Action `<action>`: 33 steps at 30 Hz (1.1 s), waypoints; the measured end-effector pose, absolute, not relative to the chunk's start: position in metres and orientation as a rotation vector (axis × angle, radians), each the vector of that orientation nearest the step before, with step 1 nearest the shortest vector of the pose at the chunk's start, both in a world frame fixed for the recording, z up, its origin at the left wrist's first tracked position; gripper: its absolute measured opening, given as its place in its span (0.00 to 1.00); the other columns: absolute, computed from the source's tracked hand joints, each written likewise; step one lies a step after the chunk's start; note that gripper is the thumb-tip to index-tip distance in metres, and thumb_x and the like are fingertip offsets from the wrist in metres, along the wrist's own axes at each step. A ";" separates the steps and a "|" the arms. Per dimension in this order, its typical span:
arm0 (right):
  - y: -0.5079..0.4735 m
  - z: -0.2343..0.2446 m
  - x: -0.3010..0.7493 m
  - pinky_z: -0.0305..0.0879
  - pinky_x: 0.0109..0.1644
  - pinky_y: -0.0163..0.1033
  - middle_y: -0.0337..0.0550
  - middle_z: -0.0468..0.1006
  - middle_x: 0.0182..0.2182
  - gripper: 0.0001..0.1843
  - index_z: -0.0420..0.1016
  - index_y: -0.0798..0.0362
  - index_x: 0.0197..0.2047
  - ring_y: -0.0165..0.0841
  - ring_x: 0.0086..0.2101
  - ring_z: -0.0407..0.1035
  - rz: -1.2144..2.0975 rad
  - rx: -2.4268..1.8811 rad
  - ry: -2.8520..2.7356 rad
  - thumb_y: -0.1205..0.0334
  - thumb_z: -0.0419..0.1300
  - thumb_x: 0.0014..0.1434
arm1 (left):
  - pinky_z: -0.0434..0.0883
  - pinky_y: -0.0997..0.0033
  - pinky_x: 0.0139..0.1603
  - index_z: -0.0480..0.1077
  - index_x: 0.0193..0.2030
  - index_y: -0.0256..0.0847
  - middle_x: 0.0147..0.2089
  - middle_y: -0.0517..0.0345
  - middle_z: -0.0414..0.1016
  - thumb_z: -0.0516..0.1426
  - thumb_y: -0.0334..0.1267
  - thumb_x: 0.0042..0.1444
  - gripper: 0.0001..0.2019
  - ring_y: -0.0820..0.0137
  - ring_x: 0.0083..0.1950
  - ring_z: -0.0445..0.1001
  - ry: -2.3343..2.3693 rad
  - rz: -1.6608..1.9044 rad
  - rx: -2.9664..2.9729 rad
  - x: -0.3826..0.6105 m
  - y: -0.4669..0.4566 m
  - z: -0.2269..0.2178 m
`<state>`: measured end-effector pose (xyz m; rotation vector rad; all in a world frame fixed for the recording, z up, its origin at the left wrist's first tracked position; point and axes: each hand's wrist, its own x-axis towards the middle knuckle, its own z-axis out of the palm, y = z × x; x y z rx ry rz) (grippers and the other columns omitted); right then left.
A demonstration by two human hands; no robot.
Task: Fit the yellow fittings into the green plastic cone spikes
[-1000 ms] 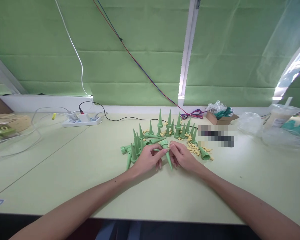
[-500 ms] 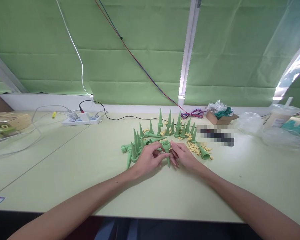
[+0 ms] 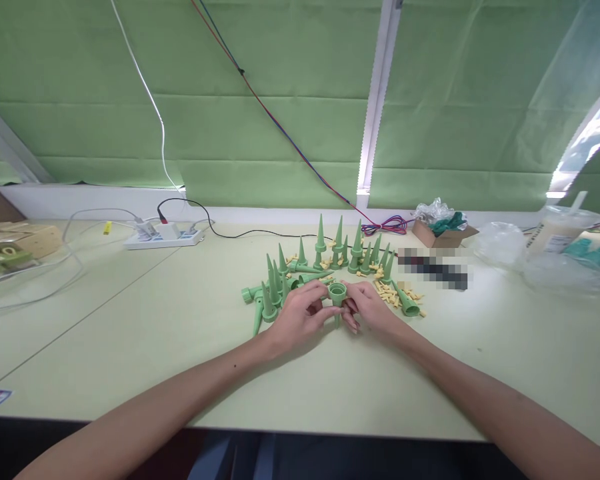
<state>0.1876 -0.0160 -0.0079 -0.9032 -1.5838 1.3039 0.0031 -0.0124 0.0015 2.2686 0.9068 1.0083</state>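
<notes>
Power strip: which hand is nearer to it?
Left: the left hand is in front of the power strip, to its right; the right hand is farther right.

Left grip (image 3: 301, 315) on green spike (image 3: 337, 299), right grip (image 3: 371, 309) touching it, yellow pegs (image 3: 387, 293) nearby

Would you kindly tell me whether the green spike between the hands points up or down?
Tip down: the spike shows its open mouth on top, its narrow end below.

You have a hollow green plastic cone (image 3: 337, 299) at twelve o'clock, open round mouth facing up, tapered tip pointing down.
</notes>
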 end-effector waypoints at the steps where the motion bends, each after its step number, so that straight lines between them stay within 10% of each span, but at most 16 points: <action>1: -0.016 -0.008 0.188 0.56 0.18 0.33 0.36 0.65 0.08 0.30 0.53 0.49 0.16 0.26 0.10 0.56 1.309 -0.900 -1.586 0.45 0.48 0.66 | 0.68 0.72 0.30 0.65 0.26 0.38 0.37 0.52 0.68 0.57 0.47 0.62 0.18 0.71 0.31 0.67 0.898 1.017 2.282 0.003 -0.012 0.002; 23: -0.015 -0.014 0.183 0.55 0.14 0.31 0.35 0.65 0.13 0.31 0.60 0.52 0.20 0.26 0.12 0.60 1.193 -1.006 -1.536 0.37 0.51 0.65 | 0.66 0.73 0.32 0.72 0.47 0.41 0.46 0.53 0.72 0.51 0.24 0.56 0.16 0.71 0.35 0.71 1.024 1.025 2.347 0.003 -0.008 0.002; 27: -0.015 -0.011 0.184 0.57 0.15 0.33 0.34 0.65 0.15 0.30 0.61 0.51 0.23 0.27 0.12 0.61 1.098 -0.964 -1.526 0.36 0.51 0.66 | 0.65 0.72 0.29 0.68 0.41 0.41 0.38 0.57 0.74 0.52 0.35 0.62 0.04 0.73 0.26 0.68 1.080 1.017 2.142 0.006 -0.013 0.010; 33: -0.015 -0.010 0.185 0.56 0.15 0.34 0.33 0.65 0.15 0.28 0.60 0.50 0.26 0.27 0.13 0.61 1.043 -0.925 -1.574 0.36 0.50 0.66 | 0.67 0.70 0.26 0.64 0.31 0.42 0.18 0.63 0.67 0.46 0.55 0.67 0.21 0.69 0.20 0.69 0.984 0.894 1.825 0.008 -0.017 0.014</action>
